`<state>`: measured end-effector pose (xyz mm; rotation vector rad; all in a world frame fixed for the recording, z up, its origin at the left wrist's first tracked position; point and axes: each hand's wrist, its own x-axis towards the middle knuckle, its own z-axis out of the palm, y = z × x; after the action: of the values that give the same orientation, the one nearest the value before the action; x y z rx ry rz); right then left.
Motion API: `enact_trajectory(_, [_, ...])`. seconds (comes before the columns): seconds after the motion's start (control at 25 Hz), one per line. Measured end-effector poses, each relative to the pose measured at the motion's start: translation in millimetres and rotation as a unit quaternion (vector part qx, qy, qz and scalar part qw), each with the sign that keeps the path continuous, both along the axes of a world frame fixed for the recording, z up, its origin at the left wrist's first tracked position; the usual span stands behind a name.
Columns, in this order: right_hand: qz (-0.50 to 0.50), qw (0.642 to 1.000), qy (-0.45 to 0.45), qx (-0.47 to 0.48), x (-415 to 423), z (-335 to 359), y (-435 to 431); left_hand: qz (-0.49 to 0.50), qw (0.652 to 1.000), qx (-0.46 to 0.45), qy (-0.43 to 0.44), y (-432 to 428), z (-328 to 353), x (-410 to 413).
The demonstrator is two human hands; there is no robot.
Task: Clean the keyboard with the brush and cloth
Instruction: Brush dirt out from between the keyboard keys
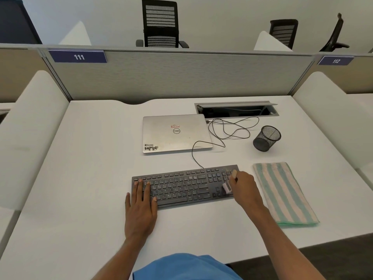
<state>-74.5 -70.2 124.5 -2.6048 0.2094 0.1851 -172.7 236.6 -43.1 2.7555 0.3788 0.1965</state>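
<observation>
Both ends of my left-right keyboard [181,184] are manned: left hand [141,207] flat, right hand [245,186] gripping the brush [227,186].

I see my left hand [141,205] lying flat with straight fingers on the left end of the black keyboard [185,184], while my right hand [245,186] grips a small brush [227,186] whose head points down at the keys on the right end. The keyboard sits near the front of the white bench [90,178], with a folded striped cloth [282,193] just beside it on the right. Behind it I see a closed silver laptop [175,134], a looping black cable [228,128] and a tilted mesh pen cup [266,138].
</observation>
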Motion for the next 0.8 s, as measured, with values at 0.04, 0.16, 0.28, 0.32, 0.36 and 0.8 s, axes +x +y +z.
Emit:
enact_trajectory(0.04, [-0.009,1.000,-0.012,0.017,-2,1,2,0.001,1.000,0.000,-0.001,0,0,0])
enact_trajectory(0.16, [0.000,0.999,-0.010,0.033,-14,-5,-1,-0.002,1.000,-0.001,-0.005,0,0,-1])
enact_trajectory(0.28, [0.016,0.999,0.022,-0.017,-17,-14,-9,0.000,1.000,0.002,-0.002,1,0,-1])
enact_trajectory(0.32, [0.024,0.999,0.027,-0.035,-14,-13,-9,0.000,1.000,0.003,0.000,1,-1,0])
enact_trajectory(0.36, [0.024,0.999,0.021,-0.036,-12,-10,-7,0.000,1.000,0.004,0.001,1,-1,0])
enact_trajectory(0.8, [0.076,0.996,0.017,0.034,-29,-7,2,-0.003,1.000,0.004,0.001,1,0,1])
